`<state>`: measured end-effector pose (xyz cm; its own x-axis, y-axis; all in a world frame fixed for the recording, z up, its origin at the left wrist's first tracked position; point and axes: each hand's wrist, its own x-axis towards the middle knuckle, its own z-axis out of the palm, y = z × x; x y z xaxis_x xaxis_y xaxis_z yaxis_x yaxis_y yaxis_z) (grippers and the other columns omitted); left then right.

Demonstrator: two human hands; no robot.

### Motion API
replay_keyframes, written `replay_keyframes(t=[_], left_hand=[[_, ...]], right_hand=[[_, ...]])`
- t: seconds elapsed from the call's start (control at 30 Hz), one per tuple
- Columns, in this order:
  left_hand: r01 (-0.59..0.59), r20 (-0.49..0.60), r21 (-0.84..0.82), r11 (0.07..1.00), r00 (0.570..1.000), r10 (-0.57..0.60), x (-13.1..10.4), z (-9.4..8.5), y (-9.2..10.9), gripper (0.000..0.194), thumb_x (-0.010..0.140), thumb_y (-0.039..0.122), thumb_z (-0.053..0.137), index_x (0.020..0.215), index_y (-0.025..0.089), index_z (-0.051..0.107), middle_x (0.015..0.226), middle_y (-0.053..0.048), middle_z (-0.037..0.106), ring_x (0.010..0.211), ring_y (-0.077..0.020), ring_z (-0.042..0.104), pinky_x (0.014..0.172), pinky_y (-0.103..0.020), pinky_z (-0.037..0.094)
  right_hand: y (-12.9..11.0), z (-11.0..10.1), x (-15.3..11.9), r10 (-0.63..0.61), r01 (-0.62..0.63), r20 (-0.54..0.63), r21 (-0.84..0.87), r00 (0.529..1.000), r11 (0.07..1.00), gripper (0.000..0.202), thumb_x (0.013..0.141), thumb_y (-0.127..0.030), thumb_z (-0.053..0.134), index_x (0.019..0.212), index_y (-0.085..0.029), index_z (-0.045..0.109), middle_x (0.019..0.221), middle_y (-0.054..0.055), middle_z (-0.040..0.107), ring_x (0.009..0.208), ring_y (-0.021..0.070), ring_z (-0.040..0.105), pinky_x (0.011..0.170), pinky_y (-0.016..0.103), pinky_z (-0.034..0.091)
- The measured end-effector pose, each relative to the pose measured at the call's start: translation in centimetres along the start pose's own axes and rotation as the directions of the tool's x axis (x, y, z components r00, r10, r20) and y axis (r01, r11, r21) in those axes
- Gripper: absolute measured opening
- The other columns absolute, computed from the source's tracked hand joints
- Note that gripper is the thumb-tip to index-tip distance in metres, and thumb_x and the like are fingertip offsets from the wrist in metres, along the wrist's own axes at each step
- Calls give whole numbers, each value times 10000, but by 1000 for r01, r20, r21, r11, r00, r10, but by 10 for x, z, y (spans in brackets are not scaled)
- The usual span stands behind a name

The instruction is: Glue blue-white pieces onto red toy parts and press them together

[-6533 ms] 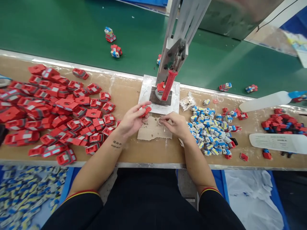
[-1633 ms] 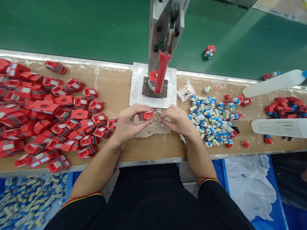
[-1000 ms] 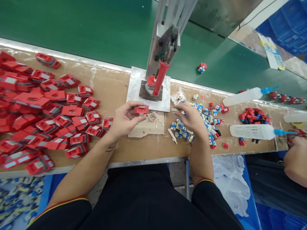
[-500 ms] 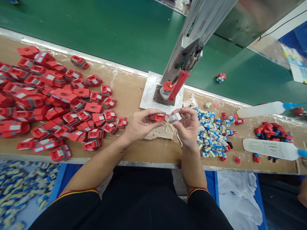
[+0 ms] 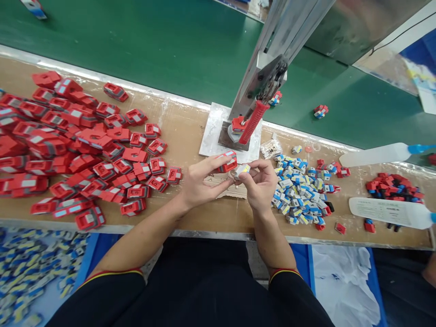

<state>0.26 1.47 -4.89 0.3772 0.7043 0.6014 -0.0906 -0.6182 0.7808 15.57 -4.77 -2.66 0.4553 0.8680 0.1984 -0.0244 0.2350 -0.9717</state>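
Observation:
My left hand [image 5: 202, 181] is closed on a red plastic toy vehicle part [image 5: 229, 162], held up between thumb and fingers. Close beside it, my right hand [image 5: 260, 184] pinches a small white and grey plastic block [image 5: 242, 170]. The two parts are side by side above the workbench; whether they touch is hard to tell. Behind my hands stands a hand press [image 5: 252, 120] with a red handle, and a red part [image 5: 237, 123] sits under it on a metal base plate [image 5: 209, 131]. A piece of cardboard [image 5: 240, 190] lies partly hidden below my hands.
Many red parts [image 5: 81, 141] are heaped on the left. White, blue and yellow blocks [image 5: 299, 190] lie on the right, near cotton swabs [image 5: 271, 148] and two plastic bottles [image 5: 388, 211]. A green conveyor belt [image 5: 153, 50] runs behind the bench. A bin of blocks [image 5: 37, 272] stands lower left.
The red part has been tilted up in my left hand. My right hand has brought the white block left and lower, closer to it. Pieces on the green belt have shifted rightward.

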Motion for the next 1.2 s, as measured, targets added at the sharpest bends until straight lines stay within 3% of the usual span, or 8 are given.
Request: replay_keyframes(t=[0.33, 0.5, 0.63, 0.77, 0.83, 0.9, 1.07, 1.2], left_hand=[[-207, 30, 205, 957, 978, 205, -3, 3, 4, 640, 910, 245, 827, 1509, 219, 603, 1433, -155, 716, 1277, -261, 741, 1092, -351, 633], [-223, 1, 247, 943, 973, 230, -5, 4, 2, 487, 944, 208, 779, 1417, 272, 680, 1391, -114, 747, 1191, -244, 782, 1012, -326, 670], [-163, -1, 144, 976, 986, 165, -6, 1, 2, 566, 936, 245, 791, 1478, 261, 627, 1355, -124, 764, 1159, -246, 793, 1001, -322, 669], [-93, 47, -101, 991, 994, 98, -8, -3, 3, 824, 910, 297, 829, 1634, 243, 440, 1341, -151, 766, 1172, -248, 788, 1006, -290, 657], [-119, 85, -130, 984, 988, 131, -7, -6, 6, 762, 911, 298, 830, 1597, 257, 500, 1354, -145, 761, 1208, -253, 774, 1044, -302, 644], [-163, 101, -115, 980, 979, 175, -5, -7, 9, 698, 917, 294, 823, 1558, 246, 551, 1331, -144, 771, 1194, -250, 780, 1040, -304, 647], [-243, 70, -100, 965, 966, 250, 0, -11, 14, 658, 934, 305, 793, 1547, 240, 561, 1264, -139, 793, 1192, -281, 777, 1028, -370, 665], [-194, 71, -142, 971, 976, 206, -1, -11, 13, 648, 898, 255, 823, 1507, 242, 600, 1258, -135, 792, 1159, -273, 783, 996, -359, 663]], right_hand=[[-2, 7, -6, -26, 19, -58, -109, 998, 994, 512, 698, -562, 956, 835, -251, 574, 738, -62, 624, 551, 115, 655, 484, 242, 576], [2, 6, -12, -82, 69, -57, -206, 995, 976, 468, 728, -555, 944, 844, -255, 603, 757, -40, 629, 577, 130, 631, 496, 266, 567], [-1, -10, -6, -245, 265, 110, -252, 963, 931, 322, 879, -557, 821, 985, -269, 721, 950, 38, 709, 791, 185, 715, 625, 313, 621], [-9, -31, 5, -222, 319, 393, -201, 892, 926, 667, 890, -643, 766, 1470, -349, 616, 1470, 113, 638, 1210, 283, 701, 953, 451, 649], [-12, -37, 8, -169, 296, 527, -165, 833, 941, 695, 911, -640, 739, 1530, -376, 568, 1512, 95, 643, 1341, 307, 656, 1104, 502, 591], [-13, -38, 7, -168, 293, 566, -136, 807, 946, 649, 915, -634, 731, 1498, -381, 601, 1443, 79, 703, 1354, 306, 661, 1152, 514, 563], [-14, -29, 1, -185, 275, 483, -122, 856, 954, 593, 870, -676, 756, 1364, -354, 693, 1312, 81, 769, 1248, 300, 726, 1072, 495, 618], [-11, -24, 2, -159, 234, 449, -116, 879, 965, 581, 857, -709, 755, 1290, -323, 719, 1259, 95, 780, 1203, 301, 738, 1024, 480, 630]])
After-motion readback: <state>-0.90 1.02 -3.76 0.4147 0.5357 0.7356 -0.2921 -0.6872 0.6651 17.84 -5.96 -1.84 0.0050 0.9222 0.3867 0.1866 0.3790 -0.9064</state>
